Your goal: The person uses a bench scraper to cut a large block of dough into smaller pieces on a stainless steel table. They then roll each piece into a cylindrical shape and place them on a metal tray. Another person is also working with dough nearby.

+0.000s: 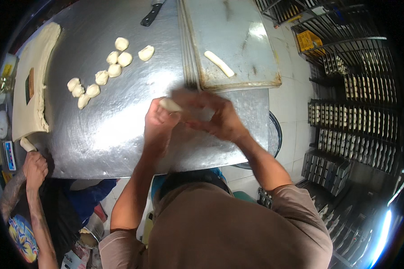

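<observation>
My left hand holds a small piece of dough above the steel table, near its front edge. Close to its right, my right hand is blurred, its fingers spread and curved; whether it touches the dough cannot be told. Several dough balls lie on the table to the upper left of my hands. A rolled dough stick rests on a metal baking tray, beyond my right hand.
A black-handled knife lies at the far side. On the left, a co-worker's hands hold dough beside a long dough sheet, with a digital scale nearby. Racks of filled trays stand at the right, behind a yellow crate.
</observation>
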The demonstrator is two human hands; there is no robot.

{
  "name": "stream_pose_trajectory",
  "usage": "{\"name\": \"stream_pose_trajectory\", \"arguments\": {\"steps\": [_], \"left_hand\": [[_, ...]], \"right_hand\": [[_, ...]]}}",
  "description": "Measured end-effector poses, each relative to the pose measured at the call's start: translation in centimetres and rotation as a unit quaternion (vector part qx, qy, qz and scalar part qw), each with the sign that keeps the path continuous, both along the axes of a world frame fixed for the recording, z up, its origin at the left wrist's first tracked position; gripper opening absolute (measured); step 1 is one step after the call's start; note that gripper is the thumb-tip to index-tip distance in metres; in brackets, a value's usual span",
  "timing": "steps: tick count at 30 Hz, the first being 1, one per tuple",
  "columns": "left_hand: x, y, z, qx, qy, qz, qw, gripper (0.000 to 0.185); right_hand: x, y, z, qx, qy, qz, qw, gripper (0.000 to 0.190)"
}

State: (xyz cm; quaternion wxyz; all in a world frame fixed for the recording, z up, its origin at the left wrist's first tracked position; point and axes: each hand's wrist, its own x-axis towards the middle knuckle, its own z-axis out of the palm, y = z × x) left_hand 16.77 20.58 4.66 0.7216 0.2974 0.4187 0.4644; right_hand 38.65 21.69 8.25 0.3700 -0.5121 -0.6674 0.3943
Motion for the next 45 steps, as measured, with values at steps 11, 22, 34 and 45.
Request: {"name": "stream_pose_trajectory", "arguments": {"steps": [11,22,34,45], "left_hand": [[-0.7,19.9,-5.4,0.311,0.736,-0.051,0.599,0.057],[-5.3,0.0,-7.8,0.343,0.579,0.074,0.736,0.04],[-6.0,-0.9,-8.7,0.393,0.523,0.134,0.745,0.053],[-17.5,-6.9,-0.3,0.258,0.692,-0.158,0.655,0.04]], "right_hand": [[17.2,9.5,-4.5,0.035,-0.244,-0.183,0.952,0.034],[0.1,11.3,-3.9,0.144,-0.044,0.081,0.985,0.035],[-14.0,11.8,-5.7,0.13,-0.075,0.075,0.986,0.035],[-4.3,-3.7,-3.4,0.128,-0.348,0.133,0.919,0.053]]}}
